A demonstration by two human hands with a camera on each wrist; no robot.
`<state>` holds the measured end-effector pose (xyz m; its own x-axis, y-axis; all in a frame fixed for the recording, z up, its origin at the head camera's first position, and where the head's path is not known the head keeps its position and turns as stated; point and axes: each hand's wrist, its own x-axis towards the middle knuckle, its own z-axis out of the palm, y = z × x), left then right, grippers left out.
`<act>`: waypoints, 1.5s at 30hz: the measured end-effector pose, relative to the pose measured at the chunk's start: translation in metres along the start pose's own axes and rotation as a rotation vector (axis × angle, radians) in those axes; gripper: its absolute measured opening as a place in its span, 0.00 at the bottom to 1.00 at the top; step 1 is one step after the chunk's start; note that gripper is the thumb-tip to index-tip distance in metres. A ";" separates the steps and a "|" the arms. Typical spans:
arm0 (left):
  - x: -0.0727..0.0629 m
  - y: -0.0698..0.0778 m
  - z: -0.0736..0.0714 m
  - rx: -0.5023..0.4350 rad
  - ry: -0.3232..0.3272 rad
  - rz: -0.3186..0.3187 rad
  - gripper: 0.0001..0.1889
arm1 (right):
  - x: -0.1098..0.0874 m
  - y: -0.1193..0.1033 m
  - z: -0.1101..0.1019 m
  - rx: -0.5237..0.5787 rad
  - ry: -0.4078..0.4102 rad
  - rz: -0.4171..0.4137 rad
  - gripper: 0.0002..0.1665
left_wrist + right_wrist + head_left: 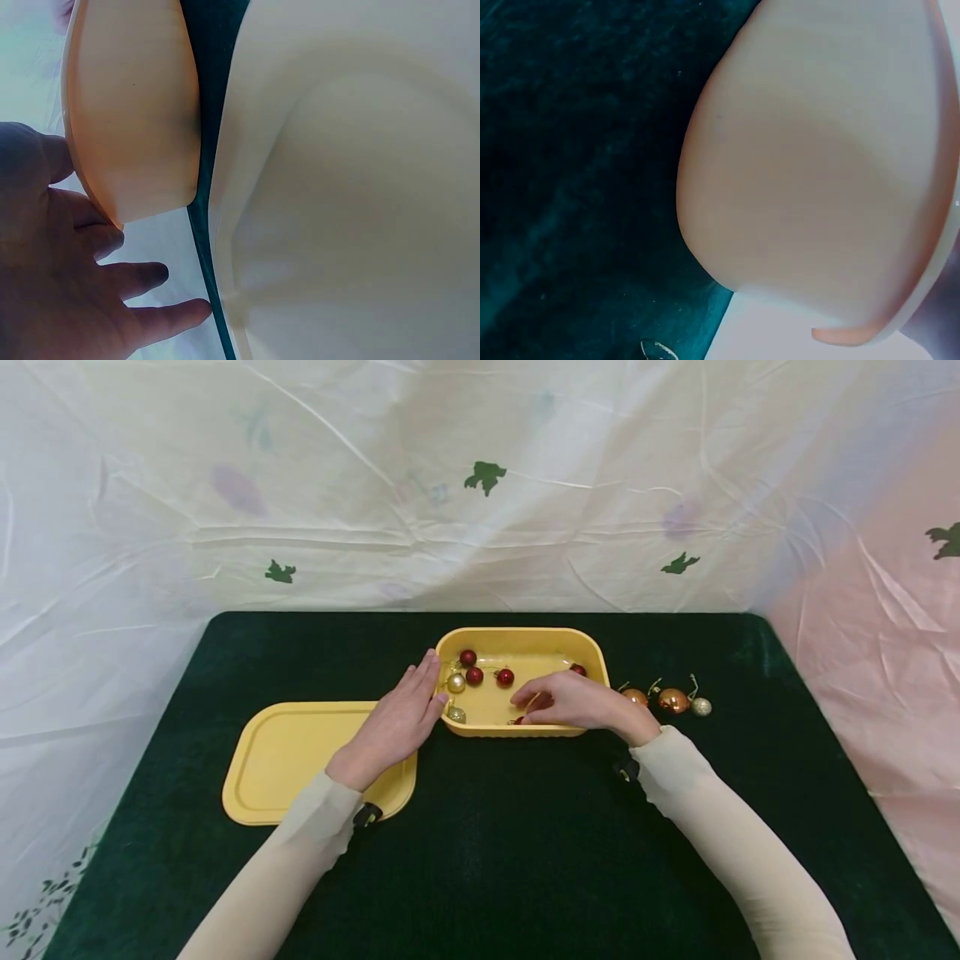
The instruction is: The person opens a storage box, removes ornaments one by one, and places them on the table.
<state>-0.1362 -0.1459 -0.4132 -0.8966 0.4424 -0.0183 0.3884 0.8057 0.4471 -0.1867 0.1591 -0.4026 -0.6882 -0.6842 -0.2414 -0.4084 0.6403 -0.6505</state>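
- The yellow box (525, 645) sits on the dark green worktop (465, 860), towards its far side and between the two hands, within easy reach of both
- The left hand (397, 718) has its grip released: its fingers are straight and lie against the box's left end, probably to steady it; the left wrist view also shows the fingers at the rim
- The right hand (573, 702) reaches over the right end and down into the box, its fingers bent low near the front wall, a posture that suits handling something small
- A red bauble (517, 721), partly hidden, lies at those fingertips; I cannot tell whether the right grip is grasping it or merely touching it, as the right wrist view shows mostly the box's outer wall
- Other red baubles (505, 677) and two gold baubles (456, 682) rest on the box floor, most towards the left end; their round shape probably lets them roll and settle apart
- Two copper baubles (673, 700) and a small glittery bauble (701, 707) lie on the worktop just right of the box, beyond the right wrist
- The yellow lid (285, 760) lies flat to the left, beneath the left forearm, leaving the box uncovered so fingers can get in
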 end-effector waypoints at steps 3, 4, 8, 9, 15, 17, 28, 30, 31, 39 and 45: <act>0.000 0.000 0.000 0.001 -0.001 -0.003 0.34 | 0.001 0.000 0.000 -0.006 -0.017 0.000 0.20; 0.000 0.000 0.000 0.002 -0.001 -0.003 0.34 | 0.001 0.000 0.000 -0.006 -0.023 -0.003 0.20; -0.001 0.000 0.000 0.004 -0.003 -0.004 0.34 | 0.002 0.001 0.000 0.005 -0.045 -0.011 0.19; -0.001 0.000 0.000 0.004 -0.004 -0.005 0.34 | 0.003 0.001 0.000 0.004 -0.049 -0.015 0.19; 0.000 0.000 0.000 -0.002 -0.004 -0.001 0.34 | 0.004 0.003 0.000 -0.005 -0.068 -0.033 0.18; 0.000 0.000 0.000 -0.002 -0.003 0.001 0.34 | 0.004 0.003 -0.001 -0.002 -0.074 -0.039 0.17; 0.001 -0.001 0.001 -0.003 -0.004 -0.003 0.34 | 0.004 0.005 -0.001 0.009 -0.066 -0.048 0.14; 0.001 -0.001 0.001 -0.002 -0.004 -0.002 0.34 | 0.003 0.004 -0.001 0.010 -0.039 -0.045 0.14; 0.001 -0.001 0.001 -0.002 -0.005 -0.002 0.34 | 0.002 0.004 -0.001 0.010 -0.020 -0.046 0.14; 0.002 0.000 0.000 -0.005 -0.006 0.002 0.34 | -0.014 -0.001 -0.007 0.081 0.131 -0.030 0.15; 0.003 0.000 0.000 -0.008 -0.009 0.002 0.34 | -0.032 -0.003 -0.010 0.123 0.224 -0.038 0.16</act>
<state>-0.1385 -0.1445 -0.4135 -0.8940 0.4473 -0.0259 0.3879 0.8017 0.4547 -0.1695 0.1825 -0.3857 -0.7950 -0.6038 -0.0588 -0.3696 0.5589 -0.7423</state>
